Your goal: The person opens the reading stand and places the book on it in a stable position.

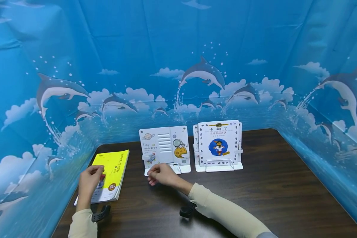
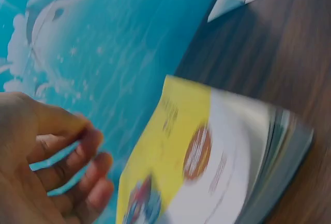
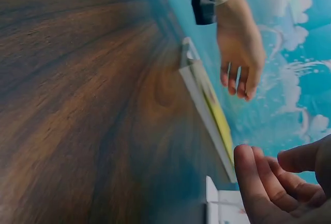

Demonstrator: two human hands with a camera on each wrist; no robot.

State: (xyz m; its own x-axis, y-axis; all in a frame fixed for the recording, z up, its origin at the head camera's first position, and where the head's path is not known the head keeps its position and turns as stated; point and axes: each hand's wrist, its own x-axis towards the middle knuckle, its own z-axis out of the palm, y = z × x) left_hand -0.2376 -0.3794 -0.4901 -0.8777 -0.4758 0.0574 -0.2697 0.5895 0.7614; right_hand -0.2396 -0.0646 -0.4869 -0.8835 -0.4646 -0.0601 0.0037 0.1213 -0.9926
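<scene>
A yellow-and-white book (image 1: 114, 167) lies flat at the left of the table, and a pale edge shows past its lower left corner. Over its left side hovers my left hand (image 1: 89, 183), fingers loosely bent and holding nothing. In the left wrist view, that hand (image 2: 62, 162) is beside the book's cover (image 2: 181, 146). My right hand (image 1: 166, 175) is in front of the lower part of a white "Tiny universe" book stand (image 1: 163, 145), overlapping its base in the head view. Its fingers (image 3: 253, 177) are loosely curved with nothing between them.
To the right, a second white stand (image 1: 239, 165) holds a white picture book (image 1: 218, 132) upright behind a wire rest. The dark wooden table (image 1: 273, 185) is bordered by a blue dolphin-print sheet (image 1: 154, 43) at the back and sides. Each wrist carries a black strap device (image 1: 101, 214).
</scene>
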